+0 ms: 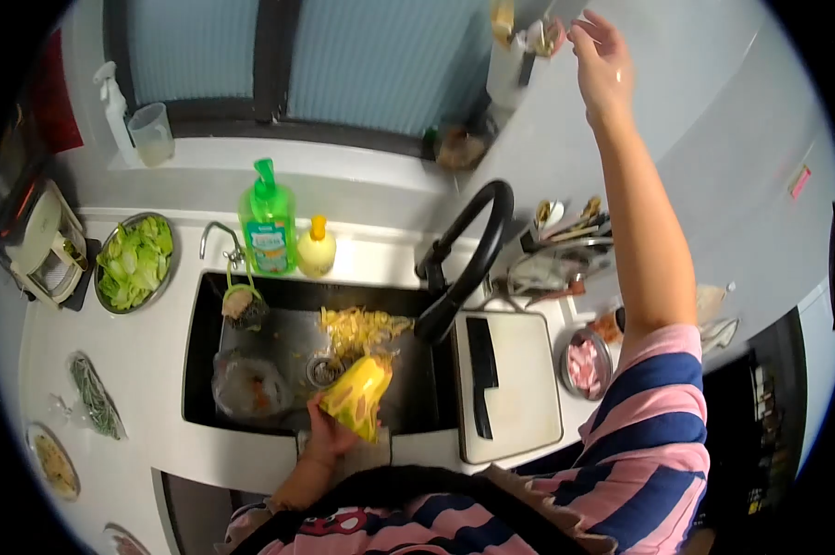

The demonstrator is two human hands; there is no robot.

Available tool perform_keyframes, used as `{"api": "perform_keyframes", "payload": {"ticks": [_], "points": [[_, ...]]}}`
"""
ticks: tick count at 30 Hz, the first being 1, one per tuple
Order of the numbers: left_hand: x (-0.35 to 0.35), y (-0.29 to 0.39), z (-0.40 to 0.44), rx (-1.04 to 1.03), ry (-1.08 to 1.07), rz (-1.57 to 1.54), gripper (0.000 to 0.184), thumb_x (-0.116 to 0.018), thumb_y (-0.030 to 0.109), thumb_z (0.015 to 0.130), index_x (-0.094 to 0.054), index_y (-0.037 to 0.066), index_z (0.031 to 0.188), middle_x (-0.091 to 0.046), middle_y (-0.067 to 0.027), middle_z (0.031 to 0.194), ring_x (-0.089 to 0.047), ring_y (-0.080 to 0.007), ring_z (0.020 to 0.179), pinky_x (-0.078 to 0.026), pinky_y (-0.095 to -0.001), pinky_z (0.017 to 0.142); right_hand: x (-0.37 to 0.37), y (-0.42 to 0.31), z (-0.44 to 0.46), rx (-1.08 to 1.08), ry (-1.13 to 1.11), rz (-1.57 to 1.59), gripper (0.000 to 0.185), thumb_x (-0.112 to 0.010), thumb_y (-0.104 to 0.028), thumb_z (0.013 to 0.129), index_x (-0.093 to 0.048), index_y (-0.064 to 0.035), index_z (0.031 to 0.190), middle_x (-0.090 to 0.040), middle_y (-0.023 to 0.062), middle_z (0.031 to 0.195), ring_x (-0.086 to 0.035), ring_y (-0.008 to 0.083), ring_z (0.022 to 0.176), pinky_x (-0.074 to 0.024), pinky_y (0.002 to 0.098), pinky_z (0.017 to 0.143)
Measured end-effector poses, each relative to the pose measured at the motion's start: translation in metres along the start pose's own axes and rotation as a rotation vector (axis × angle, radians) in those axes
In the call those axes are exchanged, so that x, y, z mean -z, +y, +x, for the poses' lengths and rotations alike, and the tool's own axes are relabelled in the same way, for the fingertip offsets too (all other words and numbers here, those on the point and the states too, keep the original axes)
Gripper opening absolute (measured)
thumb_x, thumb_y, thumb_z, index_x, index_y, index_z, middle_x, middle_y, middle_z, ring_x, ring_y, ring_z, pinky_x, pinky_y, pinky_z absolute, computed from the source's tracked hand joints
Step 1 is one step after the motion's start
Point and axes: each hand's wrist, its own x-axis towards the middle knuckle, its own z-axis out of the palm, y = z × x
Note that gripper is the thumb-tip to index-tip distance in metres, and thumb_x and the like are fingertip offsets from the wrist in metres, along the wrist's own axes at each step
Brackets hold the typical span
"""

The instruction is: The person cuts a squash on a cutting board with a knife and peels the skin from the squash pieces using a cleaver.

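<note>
My left hand is wrapped round the lower side of a partly peeled yellow vegetable, tilted over the front of the dark sink. Yellow peelings lie in the sink behind it, near the drain. Up at the top right, my right hand is raised beside the wall, fingers bent and close to some small hanging items. Whether its fingertips touch or hold any of them is too blurred to tell.
A black faucet arches over the sink's right side. Right of the sink, a black knife lies on a white cutting board, with a bowl of meat beyond. Green and yellow pump bottles stand behind. Leafy greens sit left.
</note>
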Motion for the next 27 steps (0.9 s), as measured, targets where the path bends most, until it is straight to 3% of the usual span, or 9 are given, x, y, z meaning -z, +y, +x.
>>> {"api": "perform_keyframes", "payload": {"ticks": [2, 4, 8, 10, 16, 20, 23, 26, 27], "points": [[-0.003, 0.000, 0.000, -0.007, -0.010, 0.005, 0.078, -0.040, 0.065, 0.078, -0.041, 0.012, 0.136, -0.047, -0.0164, 0.131, -0.050, -0.0387, 0.110, -0.039, -0.0581, 0.089, 0.020, -0.009, -0.044, 0.101, -0.034, 0.023, 0.038, -0.064, -0.018, 0.083, -0.054, -0.0010, 0.115, -0.064, 0.0091, 0.099, -0.060, 0.0161, 0.086, -0.0469, 0.0281, 0.081], [-0.005, 0.000, -0.003, 0.001, -0.005, -0.003, 0.078, -0.040, 0.065, 0.078, -0.040, 0.012, 0.136, -0.046, -0.0158, 0.132, -0.049, -0.0393, 0.112, -0.038, -0.0586, 0.090, 0.042, -0.010, -0.092, 0.147, -0.094, -0.253, 0.028, -0.063, -0.019, 0.085, -0.059, -0.0006, 0.105, -0.065, 0.0084, 0.094, -0.060, 0.0156, 0.086, -0.0465, 0.0274, 0.081], [-0.003, 0.002, -0.005, 0.024, 0.011, 0.019, 0.079, -0.041, 0.064, 0.078, -0.038, 0.012, 0.137, -0.044, -0.0157, 0.135, -0.047, -0.0409, 0.115, -0.036, -0.0598, 0.092, 0.059, 0.027, -0.102, -0.151, -0.192, -0.315, 0.026, -0.065, -0.025, 0.084, -0.063, 0.0004, 0.092, -0.066, 0.0069, 0.079, -0.062, 0.0142, 0.072, -0.0490, 0.0270, 0.071], [-0.001, 0.002, -0.004, 0.040, 0.011, 0.001, 0.080, -0.042, 0.063, 0.077, -0.037, 0.011, 0.138, -0.042, -0.0179, 0.136, -0.046, -0.0428, 0.115, -0.036, -0.0599, 0.093, 0.055, 0.039, -0.079, -0.466, -0.218, -0.245, 0.031, -0.065, -0.029, 0.084, -0.063, 0.0007, 0.092, -0.066, 0.0078, 0.078, -0.061, 0.0130, 0.061, -0.0496, 0.0279, 0.062], [-0.001, 0.002, -0.001, 0.047, -0.008, 0.003, 0.082, -0.044, 0.064, 0.075, -0.036, 0.012, 0.138, -0.041, -0.0186, 0.136, -0.045, -0.0434, 0.116, -0.035, -0.0604, 0.094, 0.008, 0.041, -0.008, -0.271, -0.182, -0.431, 0.039, -0.067, -0.038, 0.079, -0.064, -0.0005, 0.089, -0.067, 0.0078, 0.077, -0.063, 0.0142, 0.058, -0.0496, 0.0278, 0.057], [-0.007, 0.002, -0.004, 0.045, -0.038, -0.040, 0.080, -0.044, 0.063, 0.076, -0.038, 0.013, 0.138, -0.043, -0.0168, 0.135, -0.047, -0.0406, 0.115, -0.035, -0.0593, 0.094, -0.011, 0.075, 0.044, -0.285, -0.179, -0.477, 0.033, -0.065, -0.036, 0.079, -0.067, -0.0053, 0.091, -0.069, 0.0044, 0.073, -0.065, 0.0137, 0.059, -0.0506, 0.0282, 0.061], [-0.012, 0.001, -0.005, 0.030, 0.018, -0.008, 0.078, -0.042, 0.063, 0.077, -0.039, 0.014, 0.137, -0.044, -0.0161, 0.134, -0.048, -0.0389, 0.114, -0.036, -0.0584, 0.093, -0.020, 0.069, 0.062, -0.278, -0.117, -0.595, 0.032, -0.062, -0.035, 0.080, -0.067, -0.0054, 0.091, -0.069, 0.0070, 0.075, -0.066, 0.0132, 0.065, -0.0507, 0.0280, 0.063], [-0.006, 0.001, -0.003, 0.000, 0.023, 0.021, 0.080, -0.041, 0.065, 0.079, -0.037, 0.011, 0.138, -0.045, -0.0184, 0.131, -0.049, -0.0393, 0.112, -0.039, -0.0560, 0.091, -0.019, 0.044, 0.041, -0.276, -0.219, -0.746, 0.031, -0.058, -0.029, 0.086, -0.063, 0.0018, 0.084, -0.064, 0.0057, 0.067, -0.057, 0.0128, 0.055, -0.0461, 0.0271, 0.055], [0.008, -0.003, -0.001, -0.010, -0.027, -0.019, 0.080, -0.040, 0.067, 0.080, -0.038, 0.011, 0.137, -0.046, -0.0183, 0.131, -0.050, -0.0388, 0.111, -0.040, -0.0549, 0.090, -0.018, 0.044, 0.027, -0.240, -0.113, -0.492, 0.032, -0.059, -0.029, 0.086, -0.064, 0.0023, 0.082, -0.062, 0.0056, 0.065, -0.053, 0.0117, 0.053, -0.0437, 0.0271, 0.050]]}}
